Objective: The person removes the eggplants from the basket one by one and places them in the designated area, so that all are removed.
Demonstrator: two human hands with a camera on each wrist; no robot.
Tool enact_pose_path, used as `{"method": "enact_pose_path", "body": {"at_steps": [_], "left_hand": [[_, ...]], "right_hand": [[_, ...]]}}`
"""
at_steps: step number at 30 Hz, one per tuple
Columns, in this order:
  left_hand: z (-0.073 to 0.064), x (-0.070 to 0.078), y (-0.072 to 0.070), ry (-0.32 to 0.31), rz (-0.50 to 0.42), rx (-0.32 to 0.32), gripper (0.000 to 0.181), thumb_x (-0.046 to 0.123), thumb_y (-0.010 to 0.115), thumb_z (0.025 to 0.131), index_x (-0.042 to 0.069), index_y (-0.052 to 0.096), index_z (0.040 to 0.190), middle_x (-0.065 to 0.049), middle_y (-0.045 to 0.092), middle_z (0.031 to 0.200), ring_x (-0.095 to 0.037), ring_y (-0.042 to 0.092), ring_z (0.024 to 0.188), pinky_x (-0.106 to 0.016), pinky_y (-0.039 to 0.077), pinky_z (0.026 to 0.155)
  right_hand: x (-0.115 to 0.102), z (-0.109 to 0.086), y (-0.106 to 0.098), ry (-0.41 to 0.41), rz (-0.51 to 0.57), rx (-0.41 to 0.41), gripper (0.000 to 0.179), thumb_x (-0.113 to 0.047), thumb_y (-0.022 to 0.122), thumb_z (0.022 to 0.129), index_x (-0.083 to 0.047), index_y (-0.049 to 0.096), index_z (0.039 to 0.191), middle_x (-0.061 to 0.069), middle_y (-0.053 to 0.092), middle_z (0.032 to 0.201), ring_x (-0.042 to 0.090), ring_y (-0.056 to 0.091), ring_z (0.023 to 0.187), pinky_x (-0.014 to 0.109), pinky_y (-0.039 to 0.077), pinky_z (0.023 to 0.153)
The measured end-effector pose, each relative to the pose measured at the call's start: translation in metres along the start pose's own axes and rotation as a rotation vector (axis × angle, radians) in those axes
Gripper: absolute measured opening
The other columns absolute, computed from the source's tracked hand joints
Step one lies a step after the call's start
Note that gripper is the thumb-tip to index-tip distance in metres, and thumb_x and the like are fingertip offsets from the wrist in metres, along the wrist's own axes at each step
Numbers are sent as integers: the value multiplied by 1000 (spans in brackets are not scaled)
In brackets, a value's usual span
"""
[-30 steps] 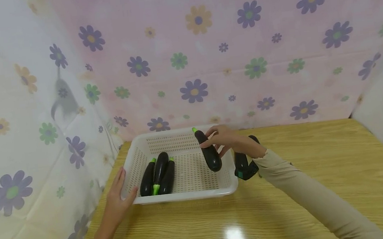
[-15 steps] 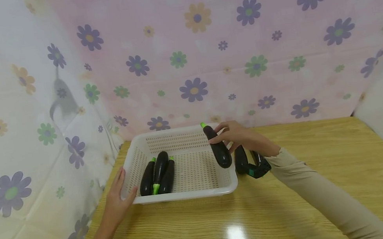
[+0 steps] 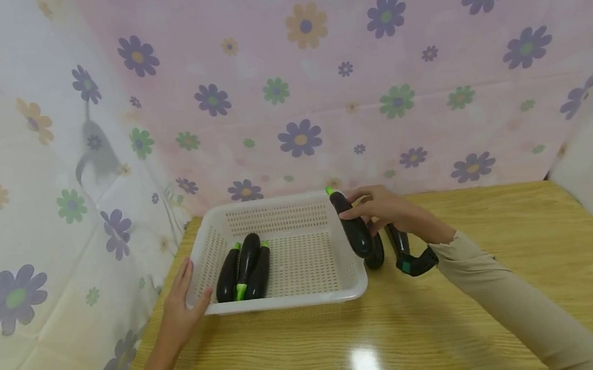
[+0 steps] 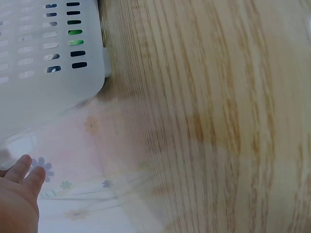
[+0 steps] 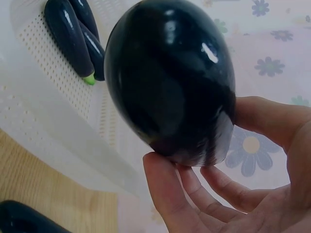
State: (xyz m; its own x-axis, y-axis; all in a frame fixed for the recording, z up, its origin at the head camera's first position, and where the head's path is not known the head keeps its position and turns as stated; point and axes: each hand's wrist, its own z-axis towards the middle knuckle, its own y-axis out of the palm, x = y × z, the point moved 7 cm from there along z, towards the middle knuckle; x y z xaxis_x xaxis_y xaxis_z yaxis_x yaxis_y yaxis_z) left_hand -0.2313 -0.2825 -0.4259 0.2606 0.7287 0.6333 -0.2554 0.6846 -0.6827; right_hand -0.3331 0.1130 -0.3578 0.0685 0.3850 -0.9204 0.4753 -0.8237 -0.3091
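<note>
Over the right end of the white plastic basket [image 3: 286,301], my right hand [image 3: 381,207] holds a dark eggplant [image 3: 353,227] between thumb and fingers. Its green stem points up and away, and its rounded end fills the middle of the right wrist view. Three more eggplants [image 3: 250,257] lie side by side in the basket's left part. My left hand [image 3: 178,311] rests against the basket's front left corner, fingers fairly straight along the outside and thumb at the rim. In the left wrist view its fingers [image 4: 33,179] show at the lower left, near the basket wall.
Right of the basket, on the wooden table [image 3: 304,349], lie an eggplant [image 3: 374,254] partly hidden by the held one and another eggplant [image 3: 398,237] under the right wrist. A flowered cloth [image 3: 352,99] hangs behind and along the sides.
My right hand has carried the held eggplant rightward, from above the basket's inside to its right rim. The left hand and the basket have stayed in place.
</note>
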Motion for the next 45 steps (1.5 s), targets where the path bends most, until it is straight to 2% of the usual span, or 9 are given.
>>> {"method": "enact_pose_path", "body": {"at_steps": [5, 12, 14, 17, 23, 25, 34, 42, 45], "left_hand": [[0, 2, -1, 13, 1, 13, 72, 29, 60, 82, 10, 20, 140, -1, 15, 145, -35, 22, 127, -58, 28, 91], [1, 3, -1, 36, -1, 29, 73, 28, 61, 81, 9, 22, 140, -1, 16, 145, -34, 23, 127, -57, 29, 90], [1, 2, -1, 41, -1, 37, 73, 27, 62, 81, 8, 23, 139, -2, 17, 145, -33, 23, 126, -56, 29, 90], [0, 1, -1, 39, -3, 39, 72, 27, 62, 81, 8, 24, 139, -2, 17, 145, -33, 24, 126, -56, 30, 89], [0, 0, 0, 27, -21, 15, 73, 28, 61, 82, 10, 21, 140, 0, 15, 145, -33, 21, 128, -58, 27, 91], [0, -1, 0, 24, -23, 11, 73, 28, 60, 82, 11, 20, 141, 1, 14, 145, -33, 20, 128, -58, 26, 91], [0, 0, -3, 36, 9, 41, 72, 27, 61, 81, 8, 23, 139, -3, 18, 145, -34, 25, 125, -56, 31, 88], [1, -2, -1, 33, -3, 44, 73, 28, 62, 81, 10, 23, 140, -2, 18, 145, -33, 25, 126, -55, 31, 89], [2, -2, -1, 31, 7, 45, 73, 29, 61, 81, 10, 22, 140, -5, 19, 144, -33, 26, 125, -56, 32, 89]], "right_hand": [[5, -3, -9, 19, -13, 16, 63, -35, 67, 75, -8, 39, 125, 15, 46, 105, 21, 47, 62, 43, 49, 63], [9, -8, -17, 15, -34, 40, 63, -36, 67, 75, -10, 40, 124, 10, 48, 69, 19, 45, 53, 43, 49, 60], [11, -8, -18, 12, -37, 42, 62, -36, 67, 76, -9, 39, 125, 10, 48, 67, 20, 45, 53, 43, 49, 60], [15, -9, -21, 28, -36, 52, 62, -36, 67, 75, -10, 39, 124, 11, 49, 72, 22, 48, 58, 43, 49, 61], [21, -11, -24, 49, -46, 50, 67, -37, 66, 76, -7, 36, 127, 18, 49, 111, 31, 55, 83, 40, 50, 65], [21, -12, -25, 45, -47, 47, 67, -37, 66, 76, -7, 36, 127, 20, 46, 116, 33, 55, 86, 40, 50, 66], [21, -22, -31, 28, -31, 55, 64, -38, 67, 75, -7, 39, 124, 17, 41, 116, 29, 48, 79, 40, 49, 65], [32, -27, -40, 58, -5, 75, 63, -37, 67, 75, -7, 39, 122, 17, 48, 95, 30, 48, 76, 42, 49, 65], [37, -27, -41, 59, 7, 68, 63, -37, 67, 75, -7, 39, 123, 18, 49, 98, 31, 51, 78, 42, 49, 66]]}}
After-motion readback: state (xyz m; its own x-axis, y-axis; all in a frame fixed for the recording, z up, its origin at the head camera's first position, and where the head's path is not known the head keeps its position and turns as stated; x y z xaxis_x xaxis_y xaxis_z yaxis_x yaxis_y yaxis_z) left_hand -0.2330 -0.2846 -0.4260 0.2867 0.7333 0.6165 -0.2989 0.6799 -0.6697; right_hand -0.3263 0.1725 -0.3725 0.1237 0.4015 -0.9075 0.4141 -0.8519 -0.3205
